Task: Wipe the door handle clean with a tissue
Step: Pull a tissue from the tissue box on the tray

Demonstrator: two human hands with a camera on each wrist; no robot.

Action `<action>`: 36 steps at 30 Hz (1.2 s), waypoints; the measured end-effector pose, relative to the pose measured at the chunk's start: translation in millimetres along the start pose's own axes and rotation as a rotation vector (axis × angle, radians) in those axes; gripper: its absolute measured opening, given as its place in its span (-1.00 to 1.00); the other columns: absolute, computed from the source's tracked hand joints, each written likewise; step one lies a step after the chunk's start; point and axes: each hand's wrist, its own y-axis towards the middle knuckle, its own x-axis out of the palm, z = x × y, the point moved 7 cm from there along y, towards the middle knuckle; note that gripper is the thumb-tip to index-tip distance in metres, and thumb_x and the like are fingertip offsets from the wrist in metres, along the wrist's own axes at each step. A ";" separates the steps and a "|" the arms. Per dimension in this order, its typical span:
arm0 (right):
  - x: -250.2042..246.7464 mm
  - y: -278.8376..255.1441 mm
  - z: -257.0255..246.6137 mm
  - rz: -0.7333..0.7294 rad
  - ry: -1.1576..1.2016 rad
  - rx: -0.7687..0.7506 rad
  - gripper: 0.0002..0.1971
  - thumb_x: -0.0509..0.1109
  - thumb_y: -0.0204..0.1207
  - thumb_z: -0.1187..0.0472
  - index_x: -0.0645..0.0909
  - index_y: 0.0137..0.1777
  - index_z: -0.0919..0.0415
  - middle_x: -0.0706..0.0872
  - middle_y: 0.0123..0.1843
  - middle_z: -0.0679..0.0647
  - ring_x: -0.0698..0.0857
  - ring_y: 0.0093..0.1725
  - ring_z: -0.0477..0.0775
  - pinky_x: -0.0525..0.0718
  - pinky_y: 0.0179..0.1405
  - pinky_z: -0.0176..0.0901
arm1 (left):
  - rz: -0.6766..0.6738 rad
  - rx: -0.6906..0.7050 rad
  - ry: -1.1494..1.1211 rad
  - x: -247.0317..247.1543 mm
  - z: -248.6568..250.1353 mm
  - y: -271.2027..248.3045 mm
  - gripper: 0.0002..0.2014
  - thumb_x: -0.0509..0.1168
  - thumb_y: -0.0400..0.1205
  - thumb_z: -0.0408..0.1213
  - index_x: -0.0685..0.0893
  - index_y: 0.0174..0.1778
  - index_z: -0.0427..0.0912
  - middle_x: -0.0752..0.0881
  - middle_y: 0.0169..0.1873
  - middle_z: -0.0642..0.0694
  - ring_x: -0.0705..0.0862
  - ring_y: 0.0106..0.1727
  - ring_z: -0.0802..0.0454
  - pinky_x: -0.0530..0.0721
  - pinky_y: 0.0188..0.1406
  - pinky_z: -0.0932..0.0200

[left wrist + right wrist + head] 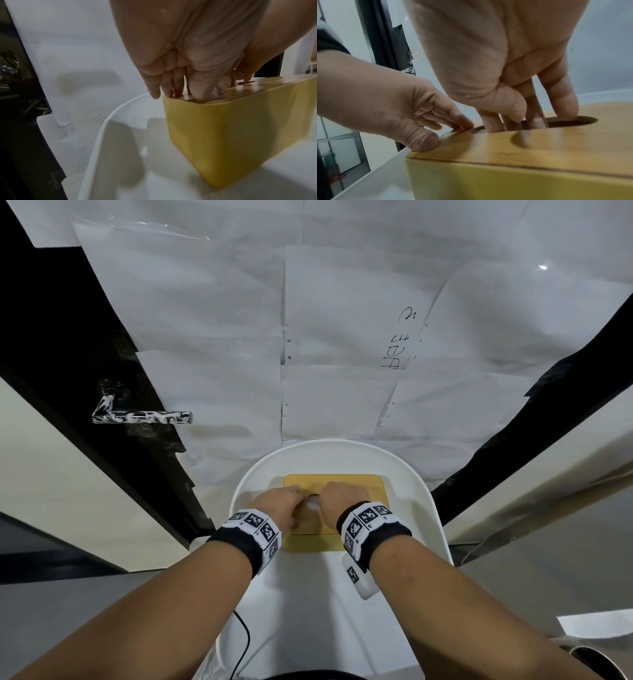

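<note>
On the black door at the left, the door handle point(142, 417) is a lever smeared with white. A yellow tissue box point(373, 491) with a wooden lid point(556, 146) stands on a white chair seat point(421, 508). My left hand point(294, 498) rests on the lid's left end, its thumb point(423, 142) on the edge and its fingertips at the slot point(570, 122). The straight fingers point(491, 124) of my right hand point(337, 494) reach down into the slot, with the thumb outside it. A bit of white tissue point(312, 503) shows between the hands. What the fingers touch inside is hidden.
White paper sheets point(342, 337) are taped over the door point(68, 337) behind the chair. The chair's raised rim point(102, 128) curves round the box. A black cable point(243, 635) hangs by the seat's front. A metal object point(596, 655) sits on the floor at bottom right.
</note>
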 end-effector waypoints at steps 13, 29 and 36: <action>-10.5 -0.3 20.8 0.046 0.191 0.019 -0.66 0.22 0.53 0.22 0.68 0.21 -0.05 0.68 0.27 0.01 0.65 0.24 0.14 0.66 0.20 0.00 | -0.099 0.010 -0.047 1.8 1.8 -3.5 -0.38 0.25 0.65 -0.37 0.23 0.63 -0.02 0.28 0.61 -0.05 0.39 0.53 -0.15 0.42 0.47 -0.06; -18.9 9.2 36.6 0.219 0.289 0.097 -0.62 0.20 0.47 0.26 0.53 0.28 0.02 0.53 0.25 0.07 0.61 0.20 0.18 0.55 0.23 0.07 | -0.021 -0.006 -0.162 0.6 -1.5 -5.6 -0.39 0.24 0.66 -0.42 0.24 0.61 0.03 0.26 0.62 -0.02 0.42 0.52 -0.04 0.38 0.47 0.13; 0.7 16.2 34.0 0.228 0.268 0.049 -0.79 0.24 0.55 0.21 0.51 0.17 0.16 0.48 0.18 0.17 0.64 0.01 0.25 0.64 -0.05 0.05 | 0.008 0.027 -0.130 -3.3 0.4 -8.4 -0.47 0.27 0.65 -0.39 0.34 0.56 -0.08 0.41 0.51 -0.08 0.48 0.45 -0.10 0.44 0.42 0.11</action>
